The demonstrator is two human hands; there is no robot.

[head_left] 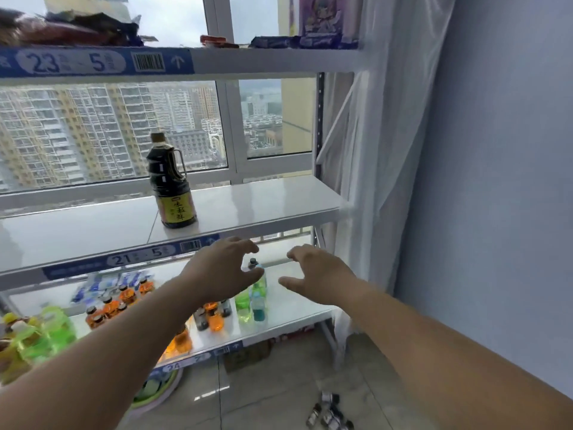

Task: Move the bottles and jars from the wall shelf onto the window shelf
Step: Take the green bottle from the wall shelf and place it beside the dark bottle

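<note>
— As both arms reach in from the bottom of the frame, what do the hands do?
— The left hand (228,268) is at the centre, fingers spread and curved, holding nothing. The right hand (319,276) is just right of it, also open and empty, with a gap between the two.

— What lies under them?
— On the floor at the lower right, a few small dark-capped bottles (330,412) lie on their sides. Behind the hands, on the lower shelf (297,302), stand green and blue bottles (252,302), partly hidden by the left hand. Orange bottles (124,301) stand more to the left, and yellow-green jugs (40,333) are at the left edge.

— And farther back?
— On the middle shelf (263,206), in front of the window, one dark soy sauce bottle (172,184) stands upright, a little left of centre, with a yellow label and a side handle. It is well apart from both hands. On the top shelf (263,58), in the upper part of the frame, there are snack packets (77,29) and a purple box (322,20).
</note>
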